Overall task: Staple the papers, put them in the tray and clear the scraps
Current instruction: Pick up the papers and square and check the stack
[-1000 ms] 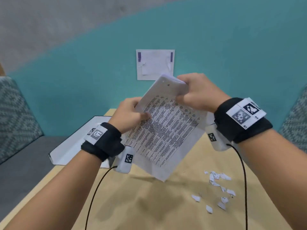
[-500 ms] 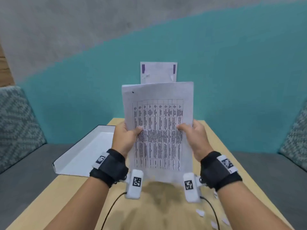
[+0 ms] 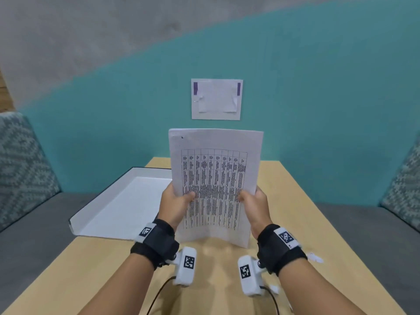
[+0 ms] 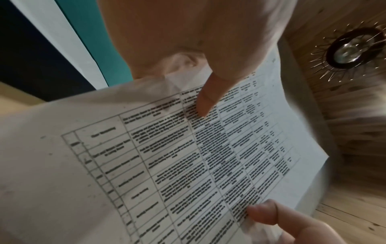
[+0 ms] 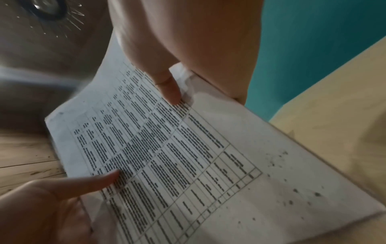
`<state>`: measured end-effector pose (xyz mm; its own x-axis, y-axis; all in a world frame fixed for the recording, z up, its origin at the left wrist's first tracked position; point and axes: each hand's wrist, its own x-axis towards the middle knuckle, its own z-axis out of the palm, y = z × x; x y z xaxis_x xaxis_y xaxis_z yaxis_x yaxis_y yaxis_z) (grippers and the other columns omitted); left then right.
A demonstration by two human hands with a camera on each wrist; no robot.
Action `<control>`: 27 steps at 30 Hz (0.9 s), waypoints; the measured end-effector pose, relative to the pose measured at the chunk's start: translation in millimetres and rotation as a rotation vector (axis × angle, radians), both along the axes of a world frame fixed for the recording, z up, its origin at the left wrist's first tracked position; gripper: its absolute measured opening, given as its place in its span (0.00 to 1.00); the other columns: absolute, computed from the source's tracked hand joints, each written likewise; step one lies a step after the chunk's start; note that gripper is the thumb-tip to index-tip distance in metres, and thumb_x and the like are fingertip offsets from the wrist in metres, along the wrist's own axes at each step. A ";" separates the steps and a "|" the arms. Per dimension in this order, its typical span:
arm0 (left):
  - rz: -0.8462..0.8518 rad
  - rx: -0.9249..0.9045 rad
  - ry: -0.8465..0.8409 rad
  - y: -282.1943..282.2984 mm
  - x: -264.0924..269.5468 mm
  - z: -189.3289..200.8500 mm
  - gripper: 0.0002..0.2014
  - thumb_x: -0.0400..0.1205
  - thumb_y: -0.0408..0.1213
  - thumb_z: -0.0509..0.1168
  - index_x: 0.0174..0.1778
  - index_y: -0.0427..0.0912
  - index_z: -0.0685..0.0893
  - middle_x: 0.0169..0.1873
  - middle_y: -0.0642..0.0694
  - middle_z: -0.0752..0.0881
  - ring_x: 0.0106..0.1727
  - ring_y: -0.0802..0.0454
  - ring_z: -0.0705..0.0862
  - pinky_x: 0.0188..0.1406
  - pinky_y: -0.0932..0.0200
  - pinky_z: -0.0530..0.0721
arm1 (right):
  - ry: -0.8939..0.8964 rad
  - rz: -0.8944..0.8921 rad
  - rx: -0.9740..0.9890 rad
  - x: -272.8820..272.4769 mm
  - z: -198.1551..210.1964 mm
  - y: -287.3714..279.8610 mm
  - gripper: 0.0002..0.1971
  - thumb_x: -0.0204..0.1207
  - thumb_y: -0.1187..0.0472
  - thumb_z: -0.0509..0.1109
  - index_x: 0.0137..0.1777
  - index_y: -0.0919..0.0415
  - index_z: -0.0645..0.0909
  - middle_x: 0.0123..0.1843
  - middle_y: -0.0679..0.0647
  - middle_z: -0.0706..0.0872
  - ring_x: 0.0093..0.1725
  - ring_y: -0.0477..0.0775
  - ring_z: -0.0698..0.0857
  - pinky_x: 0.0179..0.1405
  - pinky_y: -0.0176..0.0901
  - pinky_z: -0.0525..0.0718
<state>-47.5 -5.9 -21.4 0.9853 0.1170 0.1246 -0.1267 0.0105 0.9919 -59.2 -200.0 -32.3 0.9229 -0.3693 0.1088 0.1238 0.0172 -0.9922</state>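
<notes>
Both hands hold the papers [image 3: 216, 178] upright above the bench [image 3: 295, 212], with the bottom edge of the stack down near or on the bench top; contact cannot be made out. The left hand [image 3: 175, 205] pinches the left margin, thumb [image 4: 205, 99] pressed on the printed table and the other fingers hidden behind the sheets. The right hand [image 3: 254, 206] does the same at the right margin, its thumb [image 5: 170, 89] flat on the print. Each grip is thus closed on the stack at about mid-height, and the lower part of the pages bows between the wrists. A small dark mark sits at the top left corner of the front page; it may be a staple, but it is too small to be sure. The tray [image 3: 109, 214] lies open at the left of the bench, just beside the left hand, with part of it overhanging the bench edge. A few white scraps [image 3: 314, 258] lie on the bench near the right wrist. The likely risks from here: if the sheets are not yet fastened, pinching only the margins may let inner pages slip or fan out as the stack swings toward the tray. A careless set-down could also nudge the overhanging tray off the edge. The moving paper or the right wrist may sweep the light scraps to the floor.
</notes>
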 end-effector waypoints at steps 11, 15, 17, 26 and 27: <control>0.175 0.147 -0.115 39.3 29.9 44.4 0.17 0.82 0.19 0.70 0.64 0.38 0.86 0.55 0.42 0.91 0.59 0.40 0.90 0.67 0.42 0.87 | 0.195 -0.122 -0.223 60.5 25.8 -50.9 0.16 0.78 0.71 0.55 0.56 0.61 0.83 0.47 0.59 0.89 0.41 0.57 0.83 0.36 0.45 0.79; 0.198 0.260 -0.086 49.6 42.4 44.6 0.15 0.80 0.22 0.72 0.58 0.43 0.86 0.51 0.44 0.92 0.56 0.37 0.91 0.62 0.38 0.90 | 0.551 -0.018 -0.657 90.6 -0.4 -56.6 0.14 0.79 0.55 0.62 0.54 0.65 0.82 0.51 0.64 0.89 0.50 0.66 0.89 0.53 0.55 0.89; 0.186 0.278 -0.070 49.4 46.7 40.8 0.15 0.80 0.21 0.71 0.54 0.46 0.85 0.48 0.47 0.92 0.54 0.38 0.92 0.58 0.41 0.91 | 0.663 0.044 -0.758 101.3 -16.2 -52.6 0.21 0.78 0.43 0.65 0.50 0.62 0.83 0.45 0.61 0.88 0.50 0.65 0.89 0.59 0.55 0.86; 0.136 0.248 -0.031 42.0 51.9 37.4 0.17 0.79 0.21 0.70 0.59 0.43 0.86 0.52 0.46 0.93 0.54 0.41 0.93 0.57 0.40 0.92 | 0.677 0.088 -0.947 106.7 -27.3 -50.1 0.13 0.86 0.49 0.59 0.63 0.55 0.77 0.56 0.63 0.87 0.45 0.62 0.86 0.45 0.47 0.79; 0.131 0.242 -0.024 42.0 50.2 38.2 0.17 0.79 0.21 0.70 0.59 0.44 0.86 0.52 0.45 0.93 0.54 0.40 0.93 0.58 0.38 0.92 | 0.668 0.037 -0.877 99.4 -19.5 -51.8 0.13 0.88 0.49 0.59 0.61 0.57 0.77 0.56 0.63 0.86 0.41 0.60 0.83 0.45 0.45 0.78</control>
<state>2.8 36.1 16.7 0.9600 0.2077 0.1876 -0.1347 -0.2444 0.9603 40.3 -251.8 -51.8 0.9024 -0.3788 -0.2052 -0.4279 -0.7330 -0.5287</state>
